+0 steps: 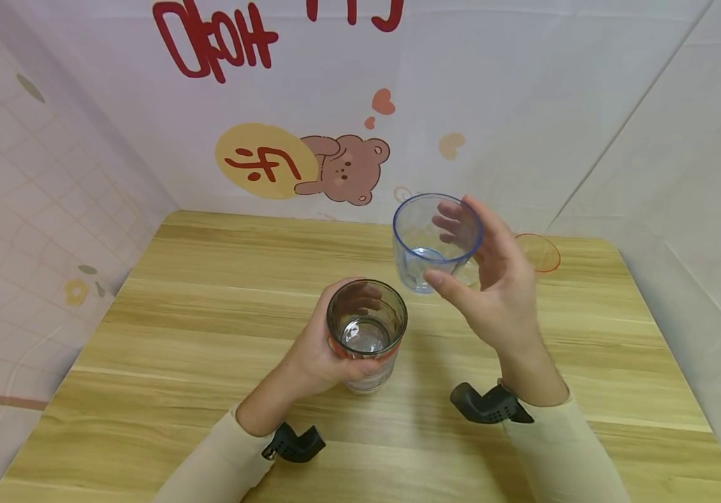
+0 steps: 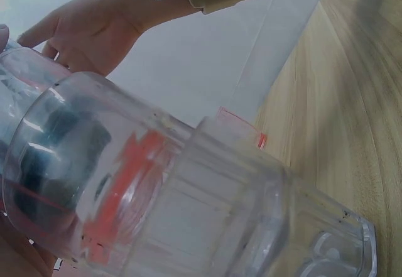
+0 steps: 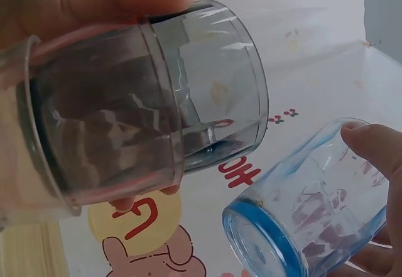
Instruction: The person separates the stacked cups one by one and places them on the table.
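Note:
My left hand [image 1: 316, 353] grips a stack of nested clear cups, fingers and thumb wrapped round its side. On top of the stack is a grey-tinted cup [image 1: 367, 297] with a dark rim, its mouth facing up. A red band [image 2: 135, 183] shows through the stack's wall in the left wrist view. To the right and farther back, my right hand [image 1: 508, 290] holds a clear cup [image 1: 407, 262] with a blue rim above the table, thumb on the near side and fingers behind. Its blue base [image 3: 267, 239] shows in the right wrist view, apart from the stack.
Behind my right hand, a clear cup with an orange-red rim [image 1: 539, 253] stands near the back edge of the wooden table [image 1: 209, 307], partly hidden. White printed cloth [image 1: 492, 84] hangs along the back and both sides.

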A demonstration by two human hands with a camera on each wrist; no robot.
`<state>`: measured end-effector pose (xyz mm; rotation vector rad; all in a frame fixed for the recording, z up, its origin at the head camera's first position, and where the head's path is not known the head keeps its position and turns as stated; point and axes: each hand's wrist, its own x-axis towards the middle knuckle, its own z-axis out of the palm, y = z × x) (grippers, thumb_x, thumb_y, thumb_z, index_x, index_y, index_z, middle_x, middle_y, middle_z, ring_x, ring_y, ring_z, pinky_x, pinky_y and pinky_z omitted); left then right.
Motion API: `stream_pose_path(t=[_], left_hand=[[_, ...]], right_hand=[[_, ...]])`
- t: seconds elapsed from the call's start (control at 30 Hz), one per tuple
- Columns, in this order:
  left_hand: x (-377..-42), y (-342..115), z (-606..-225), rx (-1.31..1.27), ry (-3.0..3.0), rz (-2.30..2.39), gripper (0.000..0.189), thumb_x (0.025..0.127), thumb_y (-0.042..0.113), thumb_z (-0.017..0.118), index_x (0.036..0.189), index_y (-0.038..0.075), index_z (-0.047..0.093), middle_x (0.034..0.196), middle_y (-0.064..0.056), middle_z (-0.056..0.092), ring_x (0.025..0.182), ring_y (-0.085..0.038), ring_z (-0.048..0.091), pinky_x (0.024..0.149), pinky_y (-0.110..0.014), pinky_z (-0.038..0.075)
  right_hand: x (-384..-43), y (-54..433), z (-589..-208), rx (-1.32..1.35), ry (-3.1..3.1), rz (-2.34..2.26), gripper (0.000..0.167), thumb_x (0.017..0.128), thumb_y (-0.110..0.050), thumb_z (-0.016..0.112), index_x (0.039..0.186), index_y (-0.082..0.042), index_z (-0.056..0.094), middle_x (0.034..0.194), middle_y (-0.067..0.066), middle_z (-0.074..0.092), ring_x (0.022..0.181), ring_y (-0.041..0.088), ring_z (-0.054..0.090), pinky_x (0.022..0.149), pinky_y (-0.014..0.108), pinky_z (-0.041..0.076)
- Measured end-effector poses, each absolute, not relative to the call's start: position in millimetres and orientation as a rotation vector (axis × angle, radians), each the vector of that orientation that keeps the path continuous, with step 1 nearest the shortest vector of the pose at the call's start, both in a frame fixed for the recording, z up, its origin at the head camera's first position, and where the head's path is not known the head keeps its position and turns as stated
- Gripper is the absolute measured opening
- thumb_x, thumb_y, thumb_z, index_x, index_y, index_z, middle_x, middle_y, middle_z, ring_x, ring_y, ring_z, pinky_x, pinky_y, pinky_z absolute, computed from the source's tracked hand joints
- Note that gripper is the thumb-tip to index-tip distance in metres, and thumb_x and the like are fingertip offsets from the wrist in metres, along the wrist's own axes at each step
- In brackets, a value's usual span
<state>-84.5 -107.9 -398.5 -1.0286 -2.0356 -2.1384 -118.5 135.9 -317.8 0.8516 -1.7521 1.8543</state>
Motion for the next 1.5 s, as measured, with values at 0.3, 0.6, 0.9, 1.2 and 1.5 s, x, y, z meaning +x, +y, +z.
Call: stream_pose_path(t=[0.3,0.6,0.9,1.2,1.5], left_hand=[[-84.3,-109.1,-400.5,-1.027,-2.044,-2.131,0.104,0.088,0.055,0.086,0.159,0.003,0.029,0.151,-0.026,0.051,0.139,-0.021,0.058,0.117,-0.035,0.053],[-83.5,-109.5,-399.6,-1.007,-2.059,-2.142,0.104,0.087,0.054,0.087,0.159,0.005,0.03,0.151,-0.026,0.052,0.137,-0.023,0.059,0.116,-0.035,0.053],[-84.6,-108.7,-400.3,-1.013,-2.071,-2.132,0.106,0.087,0.059,0.085,0.159,0.004,0.03,0.15,-0.026,0.052,0.139,-0.02,0.056,0.115,-0.034,0.053],[-84.7,-108.9,-399.4,-1.021,-2.059,-2.157,0.106,0.088,0.058,0.085,0.16,0.004,0.028,0.151,-0.027,0.051,0.139,-0.022,0.057,0.114,-0.035,0.054],[-84.2,-108.2,-399.5,-1.033,-2.037,-2.163,0.106,0.089,0.056,0.085,0.16,0.003,0.027,0.15,-0.029,0.051,0.139,-0.022,0.057,0.116,-0.035,0.053]], right_hand=[[-122.3,137.1,-325.6,0.781,-1.828,1.83,0.077,0.086,0.001,0.089,0.154,0.002,0.052,0.145,0.017,0.068,0.132,0.027,0.069,0.112,0.036,0.056],[-127.5,138.4,-334.1,0.741,-1.889,1.83,0.082,0.082,0.014,0.085,0.155,-0.002,0.051,0.148,0.016,0.066,0.135,0.025,0.067,0.115,0.035,0.054],[-132.8,137.3,-341.5,0.642,-1.977,1.828,0.09,0.077,0.024,0.078,0.157,-0.005,0.049,0.152,0.024,0.06,0.138,0.021,0.064,0.117,0.034,0.052],[-136.5,137.9,-348.4,0.571,-2.038,1.816,0.089,0.078,0.023,0.079,0.157,0.0,0.046,0.151,0.006,0.063,0.137,0.012,0.063,0.117,0.029,0.051],[-138.7,137.1,-351.4,0.501,-2.098,1.818,0.089,0.08,0.021,0.079,0.158,0.003,0.041,0.154,0.021,0.058,0.138,0.008,0.061,0.119,0.027,0.049]])
